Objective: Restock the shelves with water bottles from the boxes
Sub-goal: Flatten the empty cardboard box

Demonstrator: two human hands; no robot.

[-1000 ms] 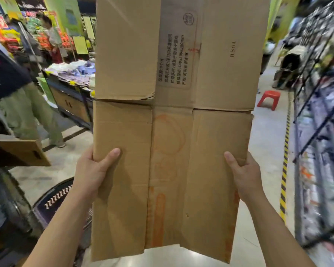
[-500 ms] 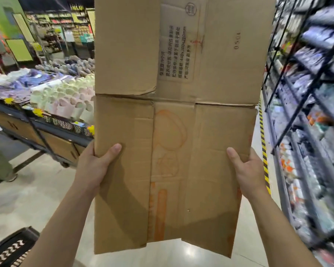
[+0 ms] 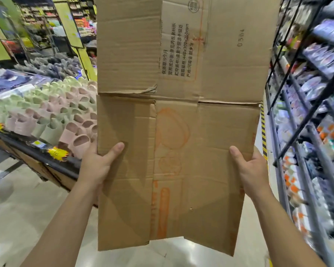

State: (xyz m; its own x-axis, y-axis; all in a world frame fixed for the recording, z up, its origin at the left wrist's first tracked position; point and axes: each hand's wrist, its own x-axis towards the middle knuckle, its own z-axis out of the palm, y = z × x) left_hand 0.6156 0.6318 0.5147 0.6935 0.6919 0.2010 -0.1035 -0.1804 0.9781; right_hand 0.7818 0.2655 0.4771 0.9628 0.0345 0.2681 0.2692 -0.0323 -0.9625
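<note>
The left hand (image 3: 96, 166) and right hand (image 3: 253, 170) each clamp a side edge of the flattened cardboard box (image 3: 181, 122), thumbs on its face, so it hangs upright between them. In the last second the person has turned from a floor basket towards the slipper display (image 3: 52, 116) and the shelves (image 3: 308, 135). The box looks emptied and is probably being carried off.

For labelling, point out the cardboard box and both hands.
cardboard box (image 3: 220, 132), head view, lower right flap.
left hand (image 3: 96, 166), head view, back of hand.
right hand (image 3: 253, 170), head view, back of hand.

Flattened box (image 3: 177, 132) blocks centre; shelving (image 3: 305, 132) right.
</note>
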